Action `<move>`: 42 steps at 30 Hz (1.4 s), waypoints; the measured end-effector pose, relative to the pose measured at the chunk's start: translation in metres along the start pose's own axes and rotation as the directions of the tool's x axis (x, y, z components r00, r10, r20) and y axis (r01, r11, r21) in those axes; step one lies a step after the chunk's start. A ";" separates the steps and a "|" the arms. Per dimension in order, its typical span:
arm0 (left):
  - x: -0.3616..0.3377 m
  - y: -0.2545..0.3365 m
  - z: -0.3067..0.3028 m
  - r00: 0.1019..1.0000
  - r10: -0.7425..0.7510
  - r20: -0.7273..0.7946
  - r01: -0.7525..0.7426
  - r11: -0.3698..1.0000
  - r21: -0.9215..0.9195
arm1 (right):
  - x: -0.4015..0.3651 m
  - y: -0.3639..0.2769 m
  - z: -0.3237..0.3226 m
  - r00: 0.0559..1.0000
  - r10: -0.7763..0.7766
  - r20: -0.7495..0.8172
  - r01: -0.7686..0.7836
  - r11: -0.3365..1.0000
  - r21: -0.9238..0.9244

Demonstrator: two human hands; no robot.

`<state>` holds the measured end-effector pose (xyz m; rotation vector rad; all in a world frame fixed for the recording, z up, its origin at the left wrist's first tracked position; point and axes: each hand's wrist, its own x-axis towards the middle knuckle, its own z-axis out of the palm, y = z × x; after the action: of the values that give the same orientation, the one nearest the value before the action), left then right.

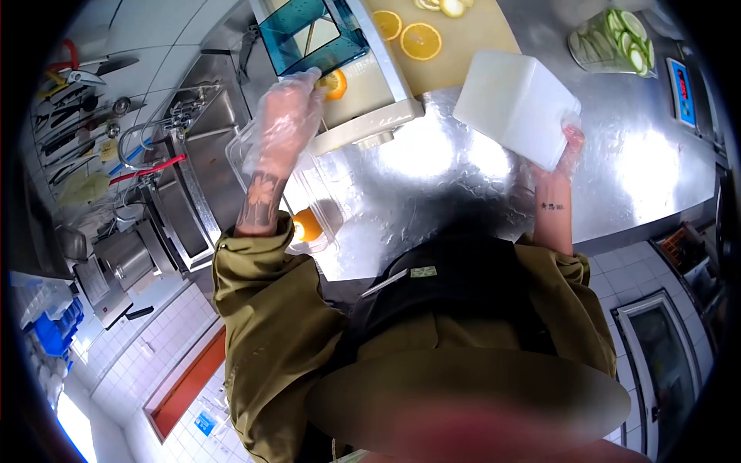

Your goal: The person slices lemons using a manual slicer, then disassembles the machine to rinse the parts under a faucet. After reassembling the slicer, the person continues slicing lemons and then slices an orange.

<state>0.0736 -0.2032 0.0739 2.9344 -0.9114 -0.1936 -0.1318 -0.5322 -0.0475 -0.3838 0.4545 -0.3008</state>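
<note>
"Layout?"
"Shiny metal desk (363,185), pale-framed slicer (367,126), teal plastic hopper (328,60), smooth blocky white box (509,104)."
"Hands?"
"Right hand (570,147) grips the box. Left hand (287,112), crinkly clear glove, by the slicer; can't tell if it pinches the juicy orange piece (334,85) beside its fingertips."
"Step?"
"Looks like orange handling at the slicer; next move calls for a light touch."

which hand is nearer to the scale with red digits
Right. The right hand, gripping the white container, is left of the scale; the left hand is much farther left, by the teal guard.
</note>
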 end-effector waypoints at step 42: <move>0.032 -0.021 0.015 0.899 0.376 0.227 -0.439 0.756 0.486 | -0.002 -0.001 -0.019 0.998 0.016 -0.066 -0.017 1.000 -0.022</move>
<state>0.1096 -0.2040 0.0536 3.0915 -1.8703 -0.0966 -0.1423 -0.5377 -0.0619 -0.3929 0.5262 -0.2933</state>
